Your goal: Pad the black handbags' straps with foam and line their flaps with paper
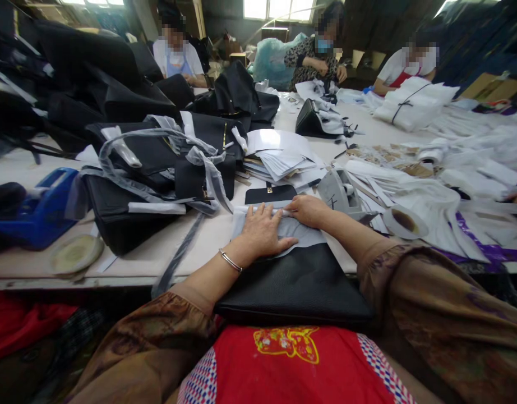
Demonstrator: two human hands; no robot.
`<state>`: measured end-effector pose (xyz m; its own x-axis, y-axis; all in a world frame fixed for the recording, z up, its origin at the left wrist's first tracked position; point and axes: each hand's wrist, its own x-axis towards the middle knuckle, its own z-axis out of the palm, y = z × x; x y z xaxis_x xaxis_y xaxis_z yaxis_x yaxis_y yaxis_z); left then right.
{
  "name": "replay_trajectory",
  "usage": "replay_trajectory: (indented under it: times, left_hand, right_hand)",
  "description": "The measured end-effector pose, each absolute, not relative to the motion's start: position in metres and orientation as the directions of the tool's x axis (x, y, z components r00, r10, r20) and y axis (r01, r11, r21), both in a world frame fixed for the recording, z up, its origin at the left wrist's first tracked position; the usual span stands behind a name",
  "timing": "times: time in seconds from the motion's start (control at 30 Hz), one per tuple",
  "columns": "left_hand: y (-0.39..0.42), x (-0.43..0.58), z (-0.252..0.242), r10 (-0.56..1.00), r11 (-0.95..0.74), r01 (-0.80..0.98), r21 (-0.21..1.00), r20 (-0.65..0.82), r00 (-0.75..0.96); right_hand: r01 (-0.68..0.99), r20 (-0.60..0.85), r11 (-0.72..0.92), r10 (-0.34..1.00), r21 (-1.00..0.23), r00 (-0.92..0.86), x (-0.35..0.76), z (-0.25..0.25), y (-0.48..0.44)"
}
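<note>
A black handbag point(296, 280) lies flat at the table's front edge, its flap with a gold clasp point(269, 191) pointing away from me. A thin whitish sheet of tissue paper point(311, 238) covers its upper part, with a narrow white roll along the far edge. My left hand point(262, 227) lies flat on the sheet, fingers spread, the tips at the roll. Beside it, my right hand point(308, 211) has its fingers closed on the sheet's rolled edge; the fingertips are partly hidden.
Black bags with wrapped straps point(157, 185) stand at left, near a blue tape dispenser point(44, 207). White cards point(279, 151) are stacked ahead. At right are a grey tape dispenser point(338, 191), a tape roll point(405, 221) and white paper point(435, 196). Several people work across the table.
</note>
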<state>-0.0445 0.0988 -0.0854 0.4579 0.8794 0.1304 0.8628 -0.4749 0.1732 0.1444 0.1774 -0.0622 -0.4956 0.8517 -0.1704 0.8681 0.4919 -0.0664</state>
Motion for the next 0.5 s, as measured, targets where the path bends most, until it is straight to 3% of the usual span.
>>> replay_trajectory:
  times: [0.23, 0.5]
  left_hand:
    - [0.099, -0.045, -0.083, 0.865, -0.501, 0.848, 0.173, 0.079, 0.495]
    - [0.096, -0.047, -0.083, 0.856, -0.516, 0.84, 0.168, 0.142, 0.498]
  right_hand:
    - [0.847, -0.161, 0.532, 0.835, -0.011, -0.526, 0.139, -0.057, 0.177]
    - [0.782, -0.081, 0.607, 0.78, -0.139, -0.62, 0.124, -0.065, 0.179]
